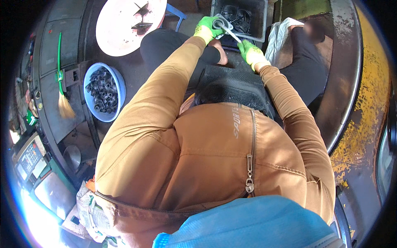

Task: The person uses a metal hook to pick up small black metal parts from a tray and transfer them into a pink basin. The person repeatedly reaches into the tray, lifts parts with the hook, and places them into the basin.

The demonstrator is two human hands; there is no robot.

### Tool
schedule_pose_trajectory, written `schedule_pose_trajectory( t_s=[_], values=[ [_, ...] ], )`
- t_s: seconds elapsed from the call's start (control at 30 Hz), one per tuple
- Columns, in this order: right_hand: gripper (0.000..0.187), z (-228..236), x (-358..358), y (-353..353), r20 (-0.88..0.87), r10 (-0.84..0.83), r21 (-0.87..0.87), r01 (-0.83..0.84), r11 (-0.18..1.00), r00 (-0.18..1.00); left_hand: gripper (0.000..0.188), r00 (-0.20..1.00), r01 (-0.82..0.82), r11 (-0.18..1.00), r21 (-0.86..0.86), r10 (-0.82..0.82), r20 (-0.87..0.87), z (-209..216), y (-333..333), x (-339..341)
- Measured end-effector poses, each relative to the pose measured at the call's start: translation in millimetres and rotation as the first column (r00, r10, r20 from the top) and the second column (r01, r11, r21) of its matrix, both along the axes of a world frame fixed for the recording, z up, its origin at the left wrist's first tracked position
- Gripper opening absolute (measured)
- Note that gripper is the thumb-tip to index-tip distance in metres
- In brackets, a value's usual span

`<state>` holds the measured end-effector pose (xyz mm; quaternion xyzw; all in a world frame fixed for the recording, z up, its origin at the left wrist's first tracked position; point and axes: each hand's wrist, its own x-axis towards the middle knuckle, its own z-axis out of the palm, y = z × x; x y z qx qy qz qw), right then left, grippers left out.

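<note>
My left hand (206, 28), in a green and pale yellow glove, is closed around a grey ring-shaped part (223, 21) in front of the dark crate. In a matching glove, my right hand (251, 53) grips a slim pale tool (233, 34). The tool slants up and left, and its far end meets the grey part. Whether that end is inside the ring or only against it I cannot tell. My right fingers cover the tool's near end. Below both hands, a black textured pad or cloth (231, 84) lies across my lap.
A dark crate (259, 38) of black parts stands just beyond my hands. To the left are a pale round basin (113, 41) with dark scraps, a blue tub (121, 84) full of black pieces and a broom (65, 105). A white sack (276, 44) lies right, beside yellow-painted machinery (368, 91).
</note>
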<state>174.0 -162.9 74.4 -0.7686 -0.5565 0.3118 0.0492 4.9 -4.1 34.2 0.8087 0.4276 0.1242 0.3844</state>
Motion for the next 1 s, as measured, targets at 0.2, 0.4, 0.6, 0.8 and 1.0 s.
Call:
schedule_pose_trajectory(
  t_s=[0.2,0.4,0.6,0.8,1.0],
  values=[
    [0.043,9,4,0,-0.079,-0.060,0.107,0.069,0.992,0.995,0.037,0.998,-0.022,1.000,0.022,0.023,-0.064,1,0,1],
    [0.037,36,2,-3,-0.050,-0.014,0.208,0.025,0.978,0.999,0.041,0.997,-0.054,0.998,0.024,0.053,0.056,7,-3,-1],
    [0.014,59,38,-35,-0.092,-0.072,0.714,0.116,0.691,0.993,0.053,0.865,-0.422,0.906,0.008,0.400,0.303,37,37,5],
    [0.021,80,55,-33,-0.826,-0.371,0.088,0.748,0.658,0.424,0.076,0.721,-0.653,0.745,0.138,0.555,0.416,93,154,11],
    [0.017,115,48,-10,-0.847,-0.529,-0.350,0.698,0.625,0.050,0.073,0.635,-0.772,0.606,0.189,0.736,0.235,82,303,15]
  ],
)
